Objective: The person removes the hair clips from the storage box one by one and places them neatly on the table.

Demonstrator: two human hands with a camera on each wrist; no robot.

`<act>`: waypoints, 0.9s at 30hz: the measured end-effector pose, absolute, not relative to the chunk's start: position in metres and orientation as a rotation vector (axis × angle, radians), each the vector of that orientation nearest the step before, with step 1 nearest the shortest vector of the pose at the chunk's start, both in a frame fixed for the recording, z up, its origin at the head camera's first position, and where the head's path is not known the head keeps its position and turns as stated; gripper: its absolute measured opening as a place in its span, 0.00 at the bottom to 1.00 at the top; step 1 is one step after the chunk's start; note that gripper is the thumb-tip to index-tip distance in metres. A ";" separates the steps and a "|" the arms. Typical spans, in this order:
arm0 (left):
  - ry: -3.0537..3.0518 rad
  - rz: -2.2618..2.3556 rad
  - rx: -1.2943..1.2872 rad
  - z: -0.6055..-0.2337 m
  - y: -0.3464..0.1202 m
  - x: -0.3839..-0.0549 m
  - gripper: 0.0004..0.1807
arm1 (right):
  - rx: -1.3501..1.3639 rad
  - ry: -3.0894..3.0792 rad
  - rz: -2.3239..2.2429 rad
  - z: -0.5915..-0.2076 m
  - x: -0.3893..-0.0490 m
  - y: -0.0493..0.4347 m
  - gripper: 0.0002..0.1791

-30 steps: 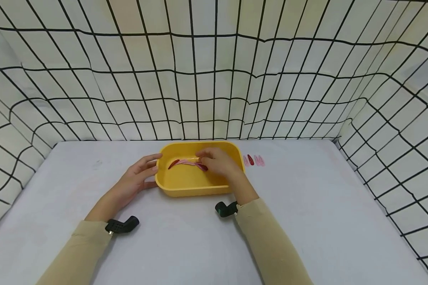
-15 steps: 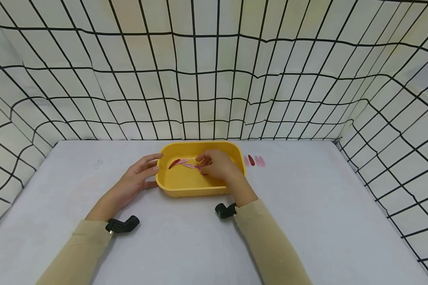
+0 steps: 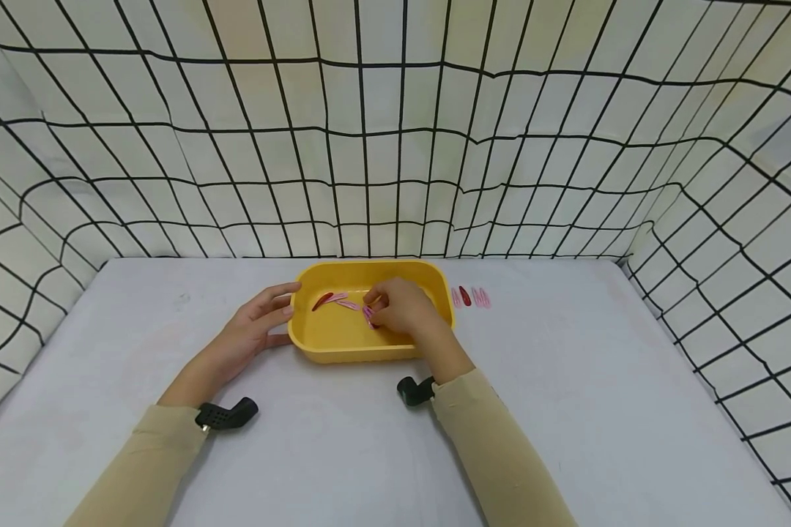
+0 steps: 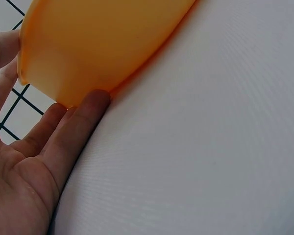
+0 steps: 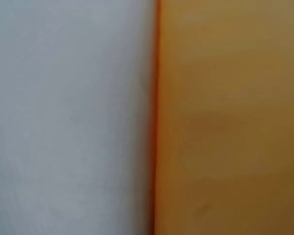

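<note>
A yellow plastic tray (image 3: pixel 359 356) sits on the white table. In the head view my right hand (image 3: pixel 405 309) reaches into it, thumb and fingers bent together at a small pink hair clip (image 3: pixel 368 315), which they partly hide. To its left on the tray floor are a red hair clip (image 3: pixel 322 301) and pink hair clips (image 3: pixel 348 305). My left hand (image 3: pixel 258 322) rests its fingers against the tray's left end, holding nothing in its grasp. The left wrist view has its fingertips (image 4: pixel 95 100) on the tray's outer wall. The right wrist view catches only the tray edge (image 5: pixel 159 122) and table.
Right of the tray, a short row of slim clips lies on the white tabletop (image 3: pixel 600 380), a red clip (image 3: pixel 464 296) among pink clips (image 3: pixel 481 297). Black netting (image 3: pixel 395 132) over pale walls closes in the back and sides.
My right hand has shifted slightly down and drawn its fingers together at the pink clip. The clips near the tray's middle have come apart. My left hand stays in place.
</note>
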State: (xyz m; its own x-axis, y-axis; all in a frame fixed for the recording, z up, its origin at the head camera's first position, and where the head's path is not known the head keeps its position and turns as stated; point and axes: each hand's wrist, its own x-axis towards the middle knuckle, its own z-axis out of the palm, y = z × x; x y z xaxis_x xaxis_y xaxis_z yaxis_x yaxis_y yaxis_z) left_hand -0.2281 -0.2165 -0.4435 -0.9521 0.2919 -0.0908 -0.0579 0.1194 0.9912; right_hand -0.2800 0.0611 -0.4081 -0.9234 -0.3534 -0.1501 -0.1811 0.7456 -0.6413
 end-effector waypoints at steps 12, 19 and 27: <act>2.135 1.914 0.237 -0.444 -0.217 -0.229 0.29 | -0.423 2.501 -1.275 -0.407 -0.284 0.065 0.12; 2.140 1.911 0.239 -0.444 -0.216 -0.229 0.29 | -0.410 2.409 -1.468 -0.404 -0.285 0.066 0.11; 2.149 1.902 0.241 -0.444 -0.216 -0.228 0.30 | -0.371 2.240 -1.647 -0.400 -0.284 0.068 0.15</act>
State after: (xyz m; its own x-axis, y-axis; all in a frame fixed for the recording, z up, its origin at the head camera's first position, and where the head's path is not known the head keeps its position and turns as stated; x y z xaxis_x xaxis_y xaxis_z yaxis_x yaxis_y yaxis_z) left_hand -0.2281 -0.2161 -0.4442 -0.9522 0.2936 -0.0846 -0.0483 0.1287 0.9905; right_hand -0.2845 0.0682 -0.3996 -0.9099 -0.3993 -0.1129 -0.0111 0.2955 -0.9553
